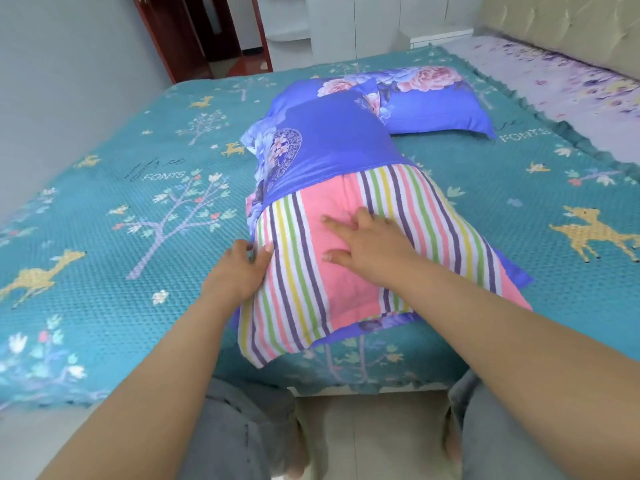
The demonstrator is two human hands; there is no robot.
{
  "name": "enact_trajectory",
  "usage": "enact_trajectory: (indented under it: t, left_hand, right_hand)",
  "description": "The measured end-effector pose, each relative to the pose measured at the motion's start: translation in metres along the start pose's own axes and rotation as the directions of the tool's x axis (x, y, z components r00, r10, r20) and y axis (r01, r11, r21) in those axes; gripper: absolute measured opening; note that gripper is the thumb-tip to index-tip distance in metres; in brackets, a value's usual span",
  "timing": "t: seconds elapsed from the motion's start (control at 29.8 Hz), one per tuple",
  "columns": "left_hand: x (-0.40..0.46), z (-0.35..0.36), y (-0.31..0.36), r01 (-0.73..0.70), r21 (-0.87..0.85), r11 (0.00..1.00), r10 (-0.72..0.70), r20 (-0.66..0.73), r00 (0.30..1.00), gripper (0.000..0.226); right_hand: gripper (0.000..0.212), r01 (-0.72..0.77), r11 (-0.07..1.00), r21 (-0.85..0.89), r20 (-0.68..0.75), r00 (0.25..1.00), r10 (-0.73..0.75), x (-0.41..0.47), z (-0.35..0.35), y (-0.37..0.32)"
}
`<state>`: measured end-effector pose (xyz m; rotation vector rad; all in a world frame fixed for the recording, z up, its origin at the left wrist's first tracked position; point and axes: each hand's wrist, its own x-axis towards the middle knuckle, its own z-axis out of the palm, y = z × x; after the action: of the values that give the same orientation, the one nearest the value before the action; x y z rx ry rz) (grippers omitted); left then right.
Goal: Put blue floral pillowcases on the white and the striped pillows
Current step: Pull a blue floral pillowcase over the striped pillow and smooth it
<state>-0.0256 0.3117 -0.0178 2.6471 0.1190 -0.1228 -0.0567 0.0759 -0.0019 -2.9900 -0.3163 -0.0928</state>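
Observation:
The striped pillow (311, 282), pink with coloured stripes, lies on the bed with its far half inside a blue floral pillowcase (322, 147). The case's lower layer shows under the pillow's near end. My right hand (367, 244) lies flat on the pink middle of the pillow, fingers spread and pressing. My left hand (242, 268) grips the pillow's left edge, thumb on top and fingers tucked beside it. A second pillow, fully inside a blue floral pillowcase (429, 98), lies behind, partly under the first.
The bed carries a teal cover (104, 202) with deer and tree prints, its near edge just in front of my knees. A lilac floral sheet (571, 77) and a beige headboard are at the right. A doorway stands at the back left.

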Motion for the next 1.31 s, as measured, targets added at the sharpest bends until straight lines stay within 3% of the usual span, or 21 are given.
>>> enact_trajectory:
  t: [0.1,0.17,0.23,0.3,0.44,0.5,0.6,0.67,0.77,0.8,0.87,0.94,1.04,1.11,1.17,1.21,1.31]
  left_hand:
    - [-0.012,-0.011,-0.020,0.168,-0.214,0.962,-0.085,0.351,0.933,0.073]
    - [-0.018,-0.016,-0.028,0.250,-0.301,0.920,-0.058,0.528,0.847,0.073]
    - [-0.021,-0.018,-0.034,0.267,-0.297,0.917,-0.022,0.629,0.777,0.079]
    - [-0.021,-0.017,-0.040,0.262,-0.290,0.921,-0.011,0.651,0.759,0.080]
    - [-0.017,-0.020,-0.043,0.000,-0.347,0.938,0.143,0.387,0.911,0.058]
    - [-0.020,-0.021,-0.035,-0.134,-0.328,0.935,0.234,0.290,0.928,0.055]
    - [-0.018,-0.025,-0.018,-0.364,0.100,0.926,0.342,0.182,0.922,0.058]
    - [-0.016,-0.027,-0.007,-0.387,0.150,0.910,0.365,0.153,0.918,0.058]
    - [-0.014,-0.026,0.013,-0.284,-0.260,0.923,0.322,0.120,0.939,0.057]
    - [-0.012,-0.022,0.020,-0.210,-0.431,0.878,0.267,0.076,0.961,0.056]
    - [-0.003,-0.013,0.033,-0.078,-0.721,0.688,0.095,-0.018,0.995,0.048]
    - [0.009,-0.006,0.047,-0.013,-0.870,0.492,-0.039,-0.037,0.999,0.034]
    - [0.025,0.005,0.064,0.040,-0.918,0.394,-0.103,-0.001,0.995,0.027]
    - [0.034,0.012,0.075,0.044,-0.891,0.451,-0.095,0.001,0.996,0.031]
    - [0.039,0.020,0.085,0.031,-0.807,0.590,-0.049,0.002,0.999,0.036]
    - [0.041,0.024,0.090,0.006,-0.752,0.659,-0.017,-0.007,1.000,0.039]
    - [0.042,0.035,0.104,-0.125,-0.609,0.783,0.101,-0.074,0.992,0.048]
  right_hand:
    - [0.065,-0.016,0.996,-0.086,-0.074,0.997,0.010,0.002,0.005,-0.009]
    - [0.061,0.086,0.987,-0.133,-0.154,0.982,-0.106,0.006,0.008,-0.016]
    - [0.055,0.235,0.956,-0.179,-0.205,0.941,-0.269,0.008,0.010,-0.020]
    - [0.053,0.304,0.936,-0.179,-0.189,0.923,-0.336,0.009,0.013,-0.026]
    - [0.058,0.178,0.977,-0.118,-0.059,0.981,-0.185,0.012,0.018,-0.032]
    - [0.059,0.138,0.982,-0.129,0.007,0.990,-0.139,0.012,0.020,-0.034]
    - [0.060,0.134,0.967,-0.215,0.091,0.989,-0.117,0.014,0.029,-0.041]
    - [0.061,0.133,0.959,-0.249,0.120,0.987,-0.106,0.015,0.035,-0.043]
    - [0.059,0.137,0.971,-0.197,0.127,0.985,-0.113,0.024,0.038,-0.036]
    - [0.058,0.140,0.978,-0.156,0.122,0.985,-0.122,0.027,0.037,-0.032]
    - [0.053,0.109,0.994,-0.009,0.083,0.991,-0.108,0.031,0.034,-0.024]
    - [0.050,0.045,0.982,0.181,0.021,0.999,-0.049,0.033,0.029,-0.016]
    - [0.051,-0.028,0.897,0.440,0.004,1.000,0.029,0.021,0.025,-0.008]
    - [0.067,-0.025,0.882,0.471,0.018,1.000,0.018,0.012,0.024,-0.004]
    - [0.096,0.090,0.954,0.284,-0.066,0.995,-0.074,0.005,0.027,-0.003]
    - [0.100,0.133,0.978,0.158,-0.114,0.987,-0.116,0.002,0.032,-0.002]
    - [0.082,0.107,0.994,-0.034,-0.340,0.934,-0.112,-0.005,0.053,-0.007]
